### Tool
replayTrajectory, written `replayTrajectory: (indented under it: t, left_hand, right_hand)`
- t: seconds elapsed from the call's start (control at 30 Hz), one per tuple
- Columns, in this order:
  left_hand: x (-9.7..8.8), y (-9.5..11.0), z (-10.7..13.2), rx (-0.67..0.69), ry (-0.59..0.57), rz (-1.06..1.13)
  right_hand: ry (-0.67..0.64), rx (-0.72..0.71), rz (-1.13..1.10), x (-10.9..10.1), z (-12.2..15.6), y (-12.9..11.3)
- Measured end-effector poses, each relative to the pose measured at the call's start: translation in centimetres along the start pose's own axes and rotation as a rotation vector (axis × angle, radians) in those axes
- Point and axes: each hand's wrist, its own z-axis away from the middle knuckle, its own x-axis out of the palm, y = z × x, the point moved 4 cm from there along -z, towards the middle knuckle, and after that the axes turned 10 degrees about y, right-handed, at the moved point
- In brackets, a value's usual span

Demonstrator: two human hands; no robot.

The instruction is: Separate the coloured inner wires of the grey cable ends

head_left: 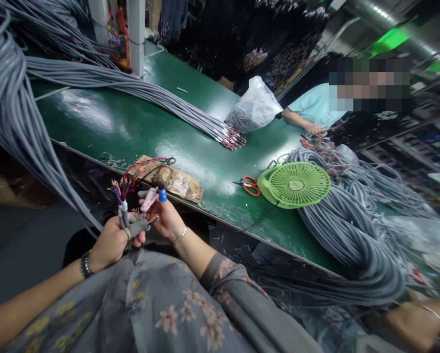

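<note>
Clock-face directions are taken from the centre of the view. At 8 o'clock, the ends of grey cables [123, 216] are grasped in the left hand [111, 244], around whose wrist a dark watch [86, 265] is worn; coloured wires [120, 190] are exposed at the cable tips and pointed toward 12 o'clock. A grey cover [137, 228] is worn on the left thumb. The right hand [166, 221] is placed just beside the left, its fingers bent toward the wires; whether a wire is pinched by it cannot be told. One of its fingertips is capped in blue, and its wrist is ringed by a bracelet [179, 236]. Just beyond the right hand, at its 1 o'clock, a wooden board [185, 188] is laid along the edge of the green table [216, 215]. At 3 o'clock a green fan [296, 184] is seen, with orange-handled scissors [250, 186] set on its 9 o'clock side. A large bundle of cables [355, 240] is heaped at 4 o'clock. At 1 o'clock a plastic bag [254, 105] is stood near the tips of a row of cables [153, 95] stretched from 10 o'clock. A co-worker [311, 105] is seated at 2 o'clock.
</note>
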Motion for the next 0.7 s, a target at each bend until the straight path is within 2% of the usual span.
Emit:
replayTrajectory:
  t: [0.27,0.37,0.47,0.63,0.7]
  left_hand:
    - [-2.1,-1.6,0.5,0.111,0.065,-0.065]
    - [-2.3,-1.6,0.5,0.124,0.084,-0.060]
    - [-2.1,-1.2,0.5,0.105,0.055,-0.065]
    - [-1.8,-0.5,0.5,0.105,-0.066,-0.099]
    - [-1.9,-0.5,0.5,0.106,-0.067,-0.091]
  right_hand:
    - [-0.209,-0.050,0.239,-1.6,2.4,0.7]
    - [-0.177,-0.126,0.334,-1.3,3.2,0.6]
    - [-0.119,-0.182,0.360,-0.5,3.5,0.3]
    - [-0.050,-0.159,0.352,0.6,3.5,0.6]
    - [-0.032,-0.156,0.372,0.8,3.5,0.7]
